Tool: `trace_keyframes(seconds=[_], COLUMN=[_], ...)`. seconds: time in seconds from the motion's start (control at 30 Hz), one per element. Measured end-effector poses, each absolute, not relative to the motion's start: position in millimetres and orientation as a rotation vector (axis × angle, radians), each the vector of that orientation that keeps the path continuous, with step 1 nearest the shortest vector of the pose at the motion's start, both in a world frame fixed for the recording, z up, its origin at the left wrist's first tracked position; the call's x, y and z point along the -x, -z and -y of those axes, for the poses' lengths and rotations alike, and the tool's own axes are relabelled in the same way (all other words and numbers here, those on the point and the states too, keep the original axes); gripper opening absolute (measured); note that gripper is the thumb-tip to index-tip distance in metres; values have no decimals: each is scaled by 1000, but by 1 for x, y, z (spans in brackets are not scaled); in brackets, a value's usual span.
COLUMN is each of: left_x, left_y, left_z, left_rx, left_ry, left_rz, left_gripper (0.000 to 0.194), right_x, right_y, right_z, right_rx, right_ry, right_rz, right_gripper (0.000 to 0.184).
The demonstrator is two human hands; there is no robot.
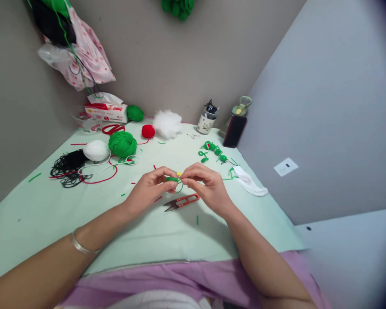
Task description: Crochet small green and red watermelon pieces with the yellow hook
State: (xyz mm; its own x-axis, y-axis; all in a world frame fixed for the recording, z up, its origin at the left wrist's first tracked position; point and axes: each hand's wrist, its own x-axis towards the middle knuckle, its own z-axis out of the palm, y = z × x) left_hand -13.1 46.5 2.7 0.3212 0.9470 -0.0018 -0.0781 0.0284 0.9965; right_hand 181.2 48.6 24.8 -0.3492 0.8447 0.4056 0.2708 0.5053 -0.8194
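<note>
My left hand [149, 189] pinches a small green crocheted piece [171, 179] between thumb and fingers. Close against it, my right hand [207, 184] has thumb and fingertips pressed together at the edge of that piece. What the right fingertips grip is too small to make out. A bit of yellow [179, 174] shows between the hands, and I cannot tell whether it is held. A loop of green yarn [180, 189] hangs below the fingertips. Under the hands, orange-handled thread snips [182, 201] lie on the table.
Left on the pale green table [141, 240] are black yarn [69, 167], a white yarn ball [97, 150], a green ball [122, 144] and red scissors [113, 128]. Behind sit a red ball [148, 131] and white stuffing [167, 123]. Small green pieces [217, 151] and a phone [234, 131] are right.
</note>
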Motion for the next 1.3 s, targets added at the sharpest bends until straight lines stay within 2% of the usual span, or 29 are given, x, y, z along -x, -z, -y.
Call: trace_keyframes(seconds=[0.13,0.4,0.83,1.03,1.3], left_x=[15,19,22,19,20], left_y=[-4,-5,-4,-2,-9], left_z=[-48,-51,-50,-49,-50], left_rx=[-1287,-1331,-1378,-1430,-1360], left_ry=[-1000,-1086,-1045,-1019,-967], left_rz=[-1060,-1042,-1080,-1054,-1031], left_gripper=[19,14,21,16,16], right_x=[-186,-188,-190,-188,-184], right_y=[-27,-24,-29,-30,-30], right_z=[-50,-49,-46,-46,-46], right_rx=[962,942,977,965,987], right_ry=[-675,-497,-433,-448,-705], right_rz=[1878,2122,2212,2293,2118], right_gripper=[10,17,17,19,14])
